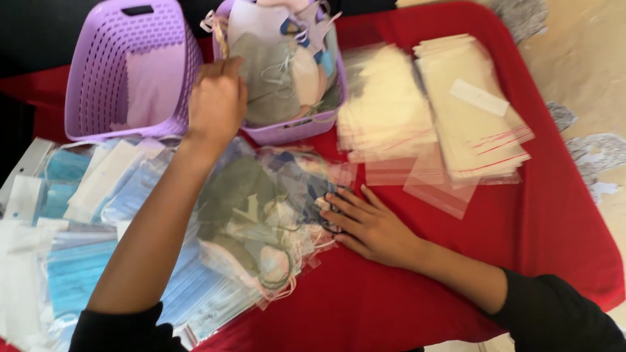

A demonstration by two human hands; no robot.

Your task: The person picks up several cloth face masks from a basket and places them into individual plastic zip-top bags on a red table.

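My left hand (218,98) reaches into the right purple basket (293,130), which is heaped with loose face masks. Its fingers are curled on the left edge of a grey mask (264,72) in the heap. My right hand (365,225) lies flat with fingers spread on the red cloth (521,215). Its fingertips press the edge of a pile of masks in clear bags (261,215). Grey, white and pink masks show through those bags.
A second purple basket (107,78) at the back left holds a pale sheet. Blue surgical masks in bags (78,261) cover the left side. Stacks of clear zip bags (385,111) and cream-coloured bags (469,117) lie at the right. The floor (587,52) lies beyond the table's right edge.
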